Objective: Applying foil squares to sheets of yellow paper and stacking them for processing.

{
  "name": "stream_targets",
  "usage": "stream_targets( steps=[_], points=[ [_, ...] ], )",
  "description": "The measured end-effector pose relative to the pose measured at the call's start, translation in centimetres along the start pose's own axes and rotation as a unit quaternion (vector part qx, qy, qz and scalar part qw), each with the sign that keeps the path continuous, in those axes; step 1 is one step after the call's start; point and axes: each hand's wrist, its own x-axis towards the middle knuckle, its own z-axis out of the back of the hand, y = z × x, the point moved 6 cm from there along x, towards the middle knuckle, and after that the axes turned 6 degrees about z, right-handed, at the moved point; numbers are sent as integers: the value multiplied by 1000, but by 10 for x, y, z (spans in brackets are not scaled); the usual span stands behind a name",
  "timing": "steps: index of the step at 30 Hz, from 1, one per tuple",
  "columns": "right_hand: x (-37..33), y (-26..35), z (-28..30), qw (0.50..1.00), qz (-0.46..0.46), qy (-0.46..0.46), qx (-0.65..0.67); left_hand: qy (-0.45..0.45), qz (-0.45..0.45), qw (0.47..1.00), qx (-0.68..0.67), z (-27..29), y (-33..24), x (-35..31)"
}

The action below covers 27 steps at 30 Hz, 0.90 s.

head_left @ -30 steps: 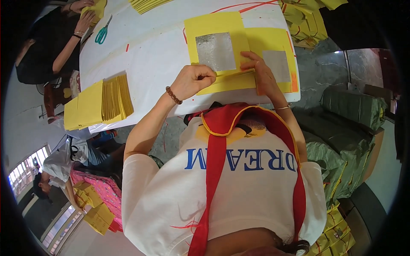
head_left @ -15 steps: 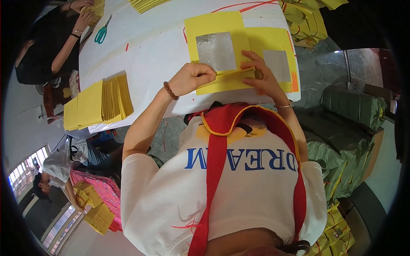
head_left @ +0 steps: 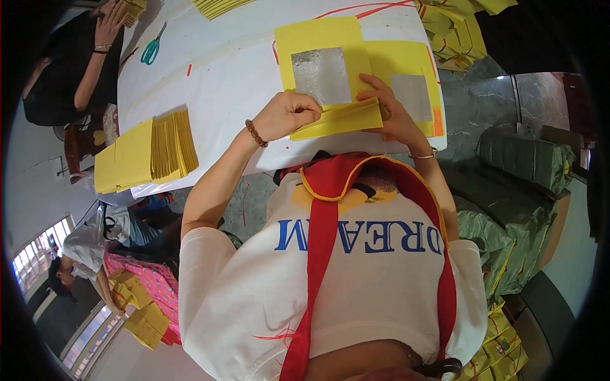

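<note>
A yellow paper sheet (head_left: 321, 36) with a silver square (head_left: 319, 76) on it lies in front of me on the table. Its near end is folded up into a raised flap (head_left: 340, 120). My left hand (head_left: 287, 115) is closed, pinching the left end of the fold between thumb and curled fingers. At the right end, my right hand (head_left: 395, 114) holds the flap; its thumb is hidden behind the paper and its upper fingers reach over the silver square's corner. More yellow sheets with a silver patch (head_left: 413, 96) lie partly under it on the right.
On the white table (head_left: 222, 95), a stack of folded yellow papers (head_left: 149, 152) sits at the left edge. Green-handled scissors (head_left: 151, 51) lie farther back. A co-worker (head_left: 70, 70) handles yellow papers at the far left. Green wrapped bundles (head_left: 502, 203) stand on the right.
The flap has risen and turned at its right end, now covering my right thumb, which showed in front before. My left hand has barely moved. The co-worker's hands and papers have shifted.
</note>
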Motion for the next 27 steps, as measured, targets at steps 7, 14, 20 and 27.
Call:
stream_targets(
  steps=[7,14,20,27],
  points=[
    [0,-1,-1,1000,4,-12,6,11,-20,1000,8,0,-1,-1],
    [0,-2,-1,1000,8,0,2,17,-30,999,22,0,-3,-2],
    [-1,-5,-1,1000,9,9,5,18,-32,999,23,0,-4,-2],
    [-1,-3,-1,999,8,-19,37,-36,-104,992,63,-2,-4,-4]
  ],
)
